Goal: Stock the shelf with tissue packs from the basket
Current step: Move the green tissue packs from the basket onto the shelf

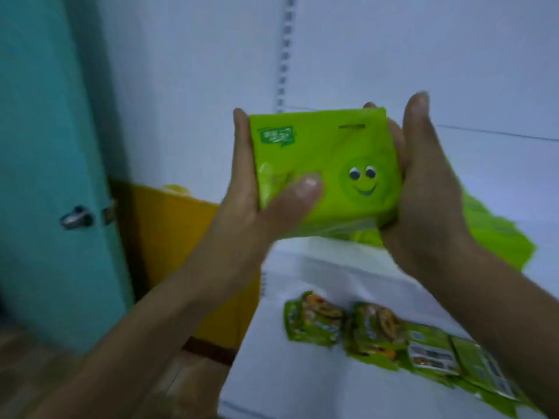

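A person's left hand point(242, 189) and right hand point(423, 182) hold a green smiley-face pack point(326, 152) in the air, face toward the camera, in front of a white shelf point(499, 164). The left fingers lie pressed together along the pack's left edge, with the thumb across its lower front corner. The right hand cups the right edge, its fingers close together and wrapping behind. Bare shelf shows just beyond the pack, and more green packs point(496, 237) lie to the right. Snack packets point(372, 331) line the lower shelf point(272, 373). A yellow box point(181, 237) and a teal door point(45, 146) stand to the left.
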### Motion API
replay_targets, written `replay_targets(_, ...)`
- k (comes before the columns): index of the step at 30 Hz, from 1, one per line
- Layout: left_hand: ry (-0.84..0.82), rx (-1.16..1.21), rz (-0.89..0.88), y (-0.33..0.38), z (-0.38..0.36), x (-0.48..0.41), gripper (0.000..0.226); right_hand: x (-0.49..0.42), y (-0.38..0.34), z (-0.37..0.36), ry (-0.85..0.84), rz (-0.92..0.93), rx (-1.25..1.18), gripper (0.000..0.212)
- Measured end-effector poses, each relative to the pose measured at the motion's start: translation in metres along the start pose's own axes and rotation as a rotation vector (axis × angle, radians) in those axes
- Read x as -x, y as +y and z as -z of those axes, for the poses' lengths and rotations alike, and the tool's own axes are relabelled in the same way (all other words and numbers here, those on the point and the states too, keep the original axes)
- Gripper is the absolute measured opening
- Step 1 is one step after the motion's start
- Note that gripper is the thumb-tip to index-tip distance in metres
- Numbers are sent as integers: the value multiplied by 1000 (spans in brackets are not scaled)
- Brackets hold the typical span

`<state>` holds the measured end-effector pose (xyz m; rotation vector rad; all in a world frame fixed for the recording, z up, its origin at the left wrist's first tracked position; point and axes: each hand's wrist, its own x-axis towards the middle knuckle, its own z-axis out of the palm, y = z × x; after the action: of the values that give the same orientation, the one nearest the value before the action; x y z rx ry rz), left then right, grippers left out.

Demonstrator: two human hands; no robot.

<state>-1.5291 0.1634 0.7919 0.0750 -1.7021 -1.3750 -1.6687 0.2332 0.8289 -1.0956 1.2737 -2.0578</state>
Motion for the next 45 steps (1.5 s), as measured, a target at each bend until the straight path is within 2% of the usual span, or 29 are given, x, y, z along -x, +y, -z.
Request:
replay_targets(2, -169, -223, -38, -11, -46, -40, 139, -22, -31, 54, 87, -8, 24, 60)
replay_targets(4, -260, -391, -42, -23, -86, -85, 141, -44, -57, 101, 135, 13, 89, 61)
replay_targets(7, -249, -539, -70, -46, -134, -157, 127, -88, -76, 160, 251, 32, 134, 48)
replay_targets(9, -237, -655, -113, -63, -161, -197, 109, -124, -73, 195, 387, 54, 155, 34)
replay_targets(11, -249, -706, -119, -83, -181, -228, 102, -159, -61, 226, 465, 29, 210, 26)
replay_targets(14, -280, -783, -42, -117, -197, -257, 104, -199, -38, 257, 436, -79, 307, 22)
replay_targets(18, -264, -1031, 48, -157, -201, -275, 93, -226, -4, 281, 327, -189, 499, 15)
replay_targets(22, -395, -1346, 69, -173, -210, -284, 89, -233, 23, 294, 333, -234, 501, 22)
replay_targets(28, -532, -1520, 86, -187, -209, -282, 86, -231, 41, 310, 435, -133, 531, 34)
replay_targets(34, -512, -1386, 103, -181, -203, -282, 86, -228, 53, 297, 430, -145, 513, 33)
replay_targets(37, -577, -1335, 126, -165, -197, -283, 82, -225, 48, 291, 426, -150, 592, 44)
replay_targets(39, -567, -1335, 106, -145, -183, -283, 81, -218, 37, 287, 465, -43, 836, 56)
replay_targets(41, -514, -1348, 54, -118, -156, -278, 81, -209, 17, 272, 496, 196, 989, 54)
replay_targets(43, -457, -1373, -9, -91, -126, -265, 78, -202, -4, 245, 436, 363, 910, 45)
replay_targets(45, -405, -1399, -20, -61, -80, -234, 74, -190, -17, 188, 293, 397, 814, 39)
